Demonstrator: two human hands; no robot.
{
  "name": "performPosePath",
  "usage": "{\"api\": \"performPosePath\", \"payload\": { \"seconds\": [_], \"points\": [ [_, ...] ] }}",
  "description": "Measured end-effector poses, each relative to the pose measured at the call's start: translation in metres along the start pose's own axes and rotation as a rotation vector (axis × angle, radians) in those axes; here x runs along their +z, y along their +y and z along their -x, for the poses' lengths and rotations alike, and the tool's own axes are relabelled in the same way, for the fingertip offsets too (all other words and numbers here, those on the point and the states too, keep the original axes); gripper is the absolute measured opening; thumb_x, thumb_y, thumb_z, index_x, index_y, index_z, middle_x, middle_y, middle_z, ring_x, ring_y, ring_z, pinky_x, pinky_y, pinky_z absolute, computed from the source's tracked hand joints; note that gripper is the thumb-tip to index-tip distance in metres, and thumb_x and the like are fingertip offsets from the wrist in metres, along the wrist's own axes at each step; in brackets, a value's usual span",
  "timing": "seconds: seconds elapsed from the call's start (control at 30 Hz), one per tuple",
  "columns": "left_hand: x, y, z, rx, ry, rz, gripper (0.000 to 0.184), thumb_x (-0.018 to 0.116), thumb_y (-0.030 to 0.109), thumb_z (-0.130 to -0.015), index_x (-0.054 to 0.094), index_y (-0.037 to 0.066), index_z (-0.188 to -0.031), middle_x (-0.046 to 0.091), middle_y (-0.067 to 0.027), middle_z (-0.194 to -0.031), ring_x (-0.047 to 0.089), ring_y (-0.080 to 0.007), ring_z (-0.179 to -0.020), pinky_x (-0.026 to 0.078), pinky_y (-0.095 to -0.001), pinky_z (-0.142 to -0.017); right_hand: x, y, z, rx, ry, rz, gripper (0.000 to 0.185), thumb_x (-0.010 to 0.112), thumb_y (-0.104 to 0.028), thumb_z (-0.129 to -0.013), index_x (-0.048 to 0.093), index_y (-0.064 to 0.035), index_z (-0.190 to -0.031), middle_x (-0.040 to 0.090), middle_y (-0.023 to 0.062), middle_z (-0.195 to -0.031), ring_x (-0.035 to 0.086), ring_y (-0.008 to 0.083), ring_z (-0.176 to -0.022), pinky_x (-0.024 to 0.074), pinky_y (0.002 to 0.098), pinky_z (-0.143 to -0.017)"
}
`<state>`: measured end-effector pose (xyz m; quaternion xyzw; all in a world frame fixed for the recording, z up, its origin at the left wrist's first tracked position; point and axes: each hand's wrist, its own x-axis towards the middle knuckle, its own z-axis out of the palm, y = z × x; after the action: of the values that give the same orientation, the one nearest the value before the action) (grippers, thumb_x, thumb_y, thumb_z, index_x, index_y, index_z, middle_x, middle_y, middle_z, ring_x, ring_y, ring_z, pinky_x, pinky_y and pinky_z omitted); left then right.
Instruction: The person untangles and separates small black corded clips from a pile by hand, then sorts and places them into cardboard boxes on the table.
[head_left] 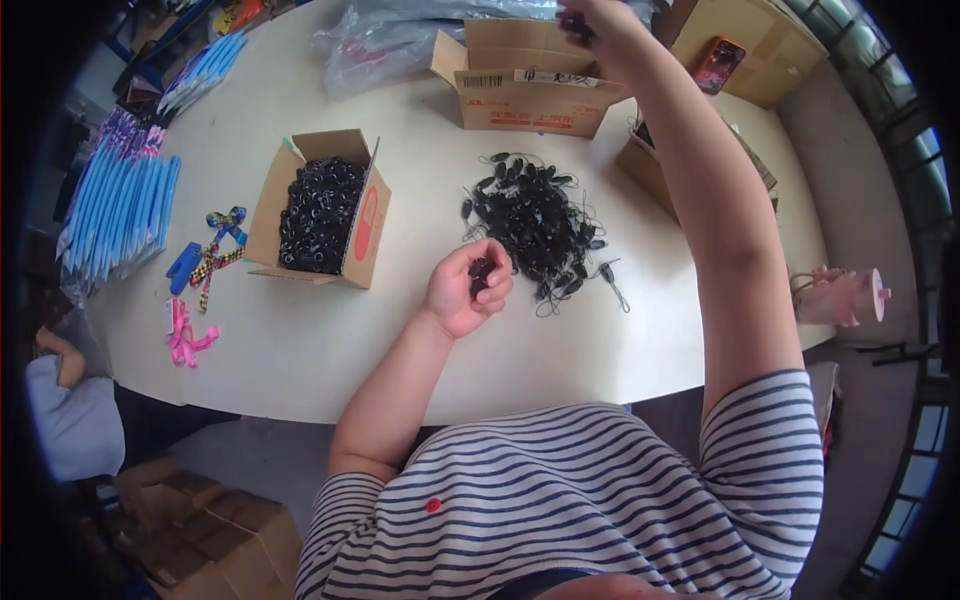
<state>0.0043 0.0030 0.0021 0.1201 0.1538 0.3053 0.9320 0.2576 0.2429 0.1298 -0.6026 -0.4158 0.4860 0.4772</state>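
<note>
A: How do the hands stand?

B: The left hand (468,292) is curled, thumb and fingers closed round a few small, dark, shiny pieces (481,275). The right hand (606,24) is stretched far ahead of it, near the brown cardboard carton with red print (530,118). Small dark bits (577,26) show at its fingertips, but with the blur I can't tell whether it grips them or lets them go.

A: And around the left hand?

B: Just ahead and to its right lies a loose heap of black plastic pieces with thin cord loops (535,215). To its left stands an open brown cardboard box (372,228) full of small black ringed parts (322,210).

A: How would you handle them well?

B: I'd keep the left palm cupped, hold only a few at a time, and lift slowly from the heap's edge; those cords look ready to tangle.

A: Which way do they point?

B: In the left hand, the fingers hide the long axis. The heap points every way. One stray black piece with a loop (610,272), right of the left hand, lies lengthwise away from the body, slightly slanted, its loop end nearer the person.
</note>
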Motion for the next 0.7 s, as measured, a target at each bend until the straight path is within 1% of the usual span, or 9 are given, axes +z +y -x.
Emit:
{"api": "performPosePath", "payload": {
  "seconds": [0.13,0.17,0.27,0.3,0.4,0.47,0.53,0.63,0.7],
  "points": [
    [-0.001,0.002,0.000,-0.002,-0.017,0.022,0.025,0.037,0.027,-0.092,0.049,0.006,-0.081,0.041,-0.0020,-0.065,0.033,-0.0079,-0.046,0.023,-0.0182,-0.038,0.002,-0.002,0.001,0.052,0.135,0.360,0.029,0.061,-0.023,-0.079,0.061,-0.0009,-0.097,0.061,0.0094,-0.073,0.056,0.0211,-0.061,0.0454,0.0282,-0.057],
    [-0.002,0.002,0.000,0.001,-0.020,0.030,0.025,0.037,0.026,-0.092,0.049,0.007,-0.082,0.041,-0.0021,-0.065,0.033,-0.0079,-0.046,0.023,-0.0181,-0.037,0.003,0.002,0.001,-0.010,0.189,0.519,0.035,0.062,-0.023,-0.077,0.061,-0.0035,-0.106,0.064,0.0112,-0.083,0.060,0.0232,-0.071,0.0480,0.0315,-0.065],
    [-0.002,0.003,0.001,0.008,-0.001,0.048,0.024,0.037,0.026,-0.092,0.049,0.007,-0.082,0.042,-0.0028,-0.067,0.035,-0.0081,-0.047,0.024,-0.0180,-0.037,-0.006,0.023,0.018,-0.471,0.243,0.579,0.036,0.063,-0.021,-0.074,0.061,-0.0051,-0.106,0.064,0.0119,-0.090,0.062,0.0224,-0.077,0.0486,0.0320,-0.067],
    [-0.001,0.003,0.001,0.009,0.009,0.053,0.024,0.037,0.025,-0.092,0.049,0.007,-0.082,0.043,-0.0031,-0.068,0.036,-0.0082,-0.047,0.024,-0.0180,-0.037,0.003,0.014,0.060,-0.589,0.249,0.520,0.029,0.061,-0.018,-0.074,0.062,-0.0045,-0.099,0.064,0.0094,-0.086,0.060,0.0193,-0.070,0.0477,0.0282,-0.062],
    [-0.001,0.004,0.000,0.005,0.028,0.057,0.024,0.037,0.025,-0.092,0.049,0.006,-0.083,0.044,-0.0040,-0.070,0.038,-0.0088,-0.048,0.025,-0.0180,-0.036,0.010,0.045,0.102,-0.802,0.018,0.509,0.015,0.055,-0.016,-0.083,0.062,-0.0029,-0.087,0.061,0.0058,-0.073,0.055,0.0152,-0.062,0.0459,0.0266,-0.056],
    [-0.001,0.003,-0.001,0.011,0.041,0.050,0.024,0.038,0.025,-0.092,0.050,0.006,-0.084,0.044,-0.0045,-0.071,0.039,-0.0093,-0.048,0.025,-0.0179,-0.036,0.014,0.062,0.128,-0.627,-0.044,0.817,0.012,0.063,-0.010,-0.075,0.066,-0.0059,-0.085,0.064,0.0097,-0.075,0.061,0.0204,-0.067,0.0488,0.0302,-0.066],
    [0.000,0.002,-0.001,0.005,0.044,0.039,0.024,0.038,0.025,-0.092,0.050,0.006,-0.084,0.045,-0.0049,-0.071,0.039,-0.0097,-0.048,0.025,-0.0179,-0.036,0.010,0.092,0.125,-0.431,-0.184,0.924,0.013,0.063,-0.012,-0.072,0.068,-0.0071,-0.083,0.065,0.0124,-0.079,0.063,0.0249,-0.074,0.0494,0.0334,-0.070],
    [-0.002,0.001,-0.002,-0.001,0.035,0.031,0.024,0.038,0.025,-0.092,0.050,0.005,-0.085,0.045,-0.0053,-0.071,0.040,-0.0102,-0.049,0.026,-0.0178,-0.036,0.014,0.120,0.116,-0.324,-0.151,1.051,0.014,0.061,-0.013,-0.071,0.068,-0.0073,-0.083,0.065,0.0133,-0.084,0.063,0.0271,-0.080,0.0496,0.0355,-0.073],
    [-0.004,0.000,-0.002,-0.002,0.033,0.025,0.024,0.038,0.025,-0.092,0.051,0.006,-0.085,0.045,-0.0055,-0.071,0.040,-0.0104,-0.049,0.026,-0.0178,-0.036,0.025,0.129,0.110,-0.410,-0.134,1.058,0.015,0.061,-0.014,-0.071,0.068,-0.0074,-0.083,0.065,0.0133,-0.084,0.062,0.0282,-0.081,0.0494,0.0364,-0.075]
  ]
}}
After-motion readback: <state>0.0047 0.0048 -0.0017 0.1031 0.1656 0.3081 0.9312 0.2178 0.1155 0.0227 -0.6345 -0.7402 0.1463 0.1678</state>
